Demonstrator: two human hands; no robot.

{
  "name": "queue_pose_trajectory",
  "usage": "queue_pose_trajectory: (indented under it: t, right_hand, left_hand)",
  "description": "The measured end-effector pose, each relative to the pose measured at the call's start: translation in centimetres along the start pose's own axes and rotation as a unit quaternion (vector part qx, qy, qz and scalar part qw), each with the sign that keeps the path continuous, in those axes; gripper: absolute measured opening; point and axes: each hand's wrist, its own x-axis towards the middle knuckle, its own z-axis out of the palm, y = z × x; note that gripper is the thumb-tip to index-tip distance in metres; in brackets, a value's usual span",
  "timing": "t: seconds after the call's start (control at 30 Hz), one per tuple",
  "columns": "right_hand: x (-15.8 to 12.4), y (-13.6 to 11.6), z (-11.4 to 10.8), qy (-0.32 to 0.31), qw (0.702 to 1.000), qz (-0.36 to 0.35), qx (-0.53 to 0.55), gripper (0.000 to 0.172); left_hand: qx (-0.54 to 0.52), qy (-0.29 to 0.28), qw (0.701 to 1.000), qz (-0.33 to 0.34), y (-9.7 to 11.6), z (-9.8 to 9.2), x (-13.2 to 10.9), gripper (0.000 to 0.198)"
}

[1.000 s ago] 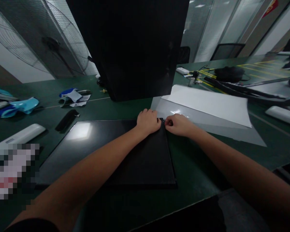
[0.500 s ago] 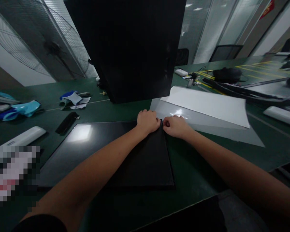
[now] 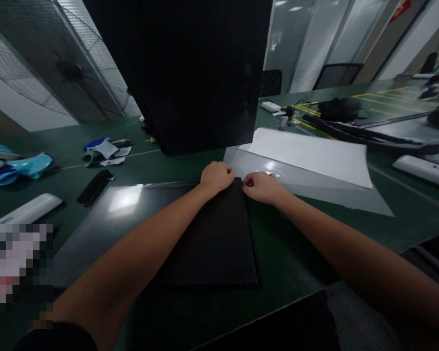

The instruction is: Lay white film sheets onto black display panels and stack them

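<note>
A flat, glossy black screen panel [image 3: 219, 248] lies on the green table, with a bright light reflected at its far left. My left hand [image 3: 217, 176] is closed over the panel's far edge near the right corner, its fingertips hidden behind that edge. Just beyond the same corner, my right hand [image 3: 262, 187] is curled in a pinch, thumb and forefinger together. Whatever lies between those fingers is too small or hidden to make out. A narrow gap separates the two hands.
A large black panel [image 3: 201, 73] stands upright behind my hands. White and translucent sheets [image 3: 314, 158] lie to the right. On the left are a black brush-like object [image 3: 94, 186], a white bar-shaped device [image 3: 31, 209] and blue cloths [image 3: 31, 168]. Black strips [image 3: 366, 134] lie far right.
The whole view has shifted slightly, so things appear a little further left. My left hand has drawn slightly away from the corner and the gap between my hands is wider.
</note>
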Motion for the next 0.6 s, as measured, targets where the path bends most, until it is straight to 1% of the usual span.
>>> queue_pose_trajectory:
  t: [0.1,0.23,0.3,0.37,0.47,0.5,0.6]
  right_hand:
    - [-0.1,0.0,0.0,0.01,1.0,0.004,-0.001,0.02]
    - [-0.3,-0.1,0.4,0.027,1.0,0.008,-0.007,0.028]
    - [-0.5,-0.3,0.5,0.031,0.999,-0.002,-0.012,0.034]
    - [-0.6,-0.5,0.6,0.029,0.999,-0.019,-0.017,0.035]
    - [-0.7,-0.6,0.7,0.024,0.998,-0.049,-0.025,0.034]
    - [-0.7,-0.6,0.8,0.023,0.998,-0.055,-0.025,0.035]
    - [-0.4,-0.3,1.1,0.022,0.998,-0.057,-0.02,0.039]
  left_hand:
    - [0.024,0.004,1.0,0.016,0.0,0.2,-0.8,0.036]
    - [0.037,0.033,0.998,0.039,0.0,0.7,-2.1,0.032]
    - [0.04,0.024,0.998,0.051,0.1,0.6,-2.7,0.031]
    - [0.06,0.02,0.996,0.061,0.2,0.0,-3.3,0.031]
    - [0.106,0.025,0.993,0.042,0.5,-0.8,-5.1,0.041]
    - [0.113,0.017,0.993,0.034,0.6,-0.9,-5.9,0.045]
    - [0.091,-0.036,0.995,0.032,0.4,-0.8,-8.3,0.064]
